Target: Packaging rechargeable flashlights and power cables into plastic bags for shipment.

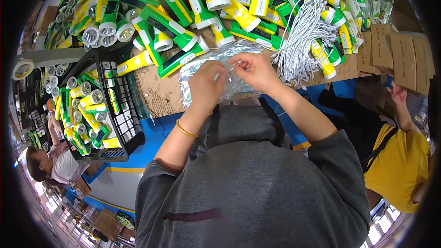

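My left hand (207, 84) and my right hand (254, 70) are close together over a pile of clear plastic bags (189, 74) at the table's near edge. The fingers of both hands are curled in a pinch on thin clear film, with a small gap between the two hands. The pinched film is hard to tell apart from the bags under it. Just beyond lie green and white flashlights (183, 58) and yellow ones (243, 14), heaped across the table. A bundle of white cables (303, 41) lies to the right of my right hand.
To the left stands a black plastic crate (126, 126) filled with flashlights. Brown cardboard boxes (403, 62) stand at the table's right end, near a person in a yellow shirt (399, 160). Another person (59, 165) is at the far left. Printed packets (374, 2) lie back right.
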Available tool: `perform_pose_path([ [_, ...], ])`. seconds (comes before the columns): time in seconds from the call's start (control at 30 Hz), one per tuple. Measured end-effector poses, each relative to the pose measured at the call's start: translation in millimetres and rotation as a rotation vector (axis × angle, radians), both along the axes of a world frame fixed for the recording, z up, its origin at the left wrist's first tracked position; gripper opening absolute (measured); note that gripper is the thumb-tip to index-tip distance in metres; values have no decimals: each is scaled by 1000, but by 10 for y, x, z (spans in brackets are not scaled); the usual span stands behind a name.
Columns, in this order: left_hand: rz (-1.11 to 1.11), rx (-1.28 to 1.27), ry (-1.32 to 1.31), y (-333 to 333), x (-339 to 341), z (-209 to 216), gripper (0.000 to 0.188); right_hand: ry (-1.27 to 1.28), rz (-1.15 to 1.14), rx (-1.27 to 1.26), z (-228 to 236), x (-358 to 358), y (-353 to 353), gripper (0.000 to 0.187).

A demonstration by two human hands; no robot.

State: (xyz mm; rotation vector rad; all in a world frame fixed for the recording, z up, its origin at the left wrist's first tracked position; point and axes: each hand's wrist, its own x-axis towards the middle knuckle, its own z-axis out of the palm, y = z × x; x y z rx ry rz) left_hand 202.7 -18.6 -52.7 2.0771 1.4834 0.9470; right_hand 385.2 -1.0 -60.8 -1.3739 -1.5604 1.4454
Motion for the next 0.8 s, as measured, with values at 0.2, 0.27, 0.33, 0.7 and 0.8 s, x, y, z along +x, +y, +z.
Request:
perform_pose_path([
  [0.2, -30, -944, -746, 181, -209, -173, 9, -59, 59, 124, 50, 45, -16, 19],
  [0.27, 7, -818, -604, 93, -78, -63, 9, -52, 33, 109, 52, 39, -8, 19],
  [0.33, -106, -10, 146, 55, 23, 21, 13, -48, 6, 94, 46, 45, -11, 20],
  [0.7, -120, -1058, -867, 347, -61, 18, 16, 54, 17, -21, 105, 157, -5, 17],
  [0.8, 10, -715, -687, 322, 59, -2, 15, -215, -5, 215, 306, 111, -17, 14],
])
